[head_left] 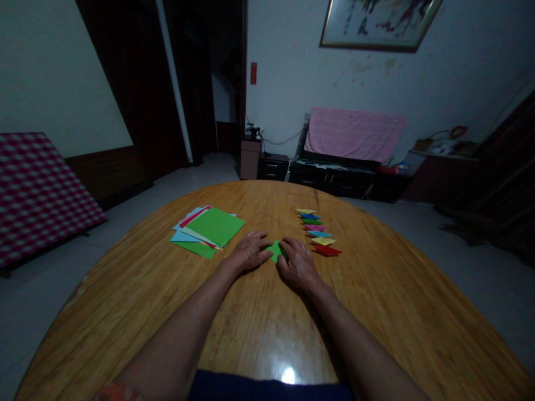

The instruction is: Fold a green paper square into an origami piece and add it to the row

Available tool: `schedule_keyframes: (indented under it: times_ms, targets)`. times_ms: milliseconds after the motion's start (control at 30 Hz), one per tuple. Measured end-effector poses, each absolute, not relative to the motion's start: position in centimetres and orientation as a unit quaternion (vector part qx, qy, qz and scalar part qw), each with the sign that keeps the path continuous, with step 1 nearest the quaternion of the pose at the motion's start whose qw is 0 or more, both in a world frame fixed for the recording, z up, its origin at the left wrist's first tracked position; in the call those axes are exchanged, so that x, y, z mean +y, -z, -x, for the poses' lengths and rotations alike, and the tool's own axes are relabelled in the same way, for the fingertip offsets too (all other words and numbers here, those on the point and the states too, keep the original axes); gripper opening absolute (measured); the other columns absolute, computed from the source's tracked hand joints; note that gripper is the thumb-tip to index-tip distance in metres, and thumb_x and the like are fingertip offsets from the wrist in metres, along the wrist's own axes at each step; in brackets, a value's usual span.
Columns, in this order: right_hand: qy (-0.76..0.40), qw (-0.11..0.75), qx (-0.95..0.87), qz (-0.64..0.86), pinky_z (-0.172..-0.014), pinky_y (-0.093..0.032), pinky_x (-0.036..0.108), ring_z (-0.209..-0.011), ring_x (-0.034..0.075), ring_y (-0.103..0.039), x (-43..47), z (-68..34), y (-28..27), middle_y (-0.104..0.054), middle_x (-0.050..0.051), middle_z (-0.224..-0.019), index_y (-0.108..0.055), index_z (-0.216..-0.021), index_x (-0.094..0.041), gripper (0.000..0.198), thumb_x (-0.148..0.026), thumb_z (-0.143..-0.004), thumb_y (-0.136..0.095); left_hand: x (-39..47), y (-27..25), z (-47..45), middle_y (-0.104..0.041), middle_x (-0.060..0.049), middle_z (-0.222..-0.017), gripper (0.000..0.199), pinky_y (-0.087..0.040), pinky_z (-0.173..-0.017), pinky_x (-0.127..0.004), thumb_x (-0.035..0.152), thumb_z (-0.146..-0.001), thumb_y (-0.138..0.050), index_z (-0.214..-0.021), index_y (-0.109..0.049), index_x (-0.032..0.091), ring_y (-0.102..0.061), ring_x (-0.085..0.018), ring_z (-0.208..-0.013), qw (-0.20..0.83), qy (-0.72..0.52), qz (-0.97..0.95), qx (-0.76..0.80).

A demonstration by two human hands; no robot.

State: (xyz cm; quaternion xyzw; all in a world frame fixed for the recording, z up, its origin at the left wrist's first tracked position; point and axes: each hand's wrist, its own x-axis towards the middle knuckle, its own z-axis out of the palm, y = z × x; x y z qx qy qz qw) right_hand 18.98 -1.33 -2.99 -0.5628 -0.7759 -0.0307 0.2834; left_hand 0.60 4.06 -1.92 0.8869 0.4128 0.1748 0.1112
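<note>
Far left I have a red-and-white checked cloth [42, 189], clear of the round wooden table [251, 323]. Next, on the table's left side, a loose stack of paper sheets [215, 225]: green on top, white, red and light blue edges fanned out under it, another green corner poking out at the near side. Just right of that, left hand [251, 252]: fingers slightly spread, tips on the left edge of a small green paper [276, 250]. That paper lies on the table between the two hands. Right hand [298, 264] has bent fingers on its right edge. Can't tell from my end if either hand pinches it or only presses. Right of that hand, a row of seven small folded papers [315, 228], pointed at the ends. I read them far to near: yellow, blue, green, pink, light blue, yellow, red. Behind, a pink towel [353, 133] hangs near the wall.
</note>
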Motion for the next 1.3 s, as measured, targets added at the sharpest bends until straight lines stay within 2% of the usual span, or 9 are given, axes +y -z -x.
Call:
schedule_keyframes:
  times_ms: [1133,1300]
  targets:
    - [0.035,0.290,-0.772,0.565,-0.098,-0.038,0.040,-0.111,0.025,-0.050,-1.32,-18.93,3.08,-0.057,0.015,-0.120,-0.063,-0.112,-0.013,0.036,-0.022,-0.081,-0.049,3.89,2.24,-0.87,-0.051,-0.010,-0.136,0.041,-0.034,-0.107,-0.039,0.037,-0.087,-0.051,-0.124,-0.061,0.023,-0.045,-0.024,-0.125,0.086,-0.187,-0.885,0.417]
    - [0.040,0.294,-0.775,0.558,-0.098,-0.039,0.041,-0.110,0.026,-0.050,-1.34,-18.90,3.16,-0.057,0.017,-0.120,-0.062,-0.114,-0.009,0.037,-0.021,-0.081,-0.048,3.86,2.30,-0.86,-0.051,-0.010,-0.136,0.042,-0.033,-0.107,-0.038,0.037,-0.086,-0.051,-0.125,-0.060,0.022,-0.044,-0.024,-0.126,0.083,-0.189,-0.886,0.414]
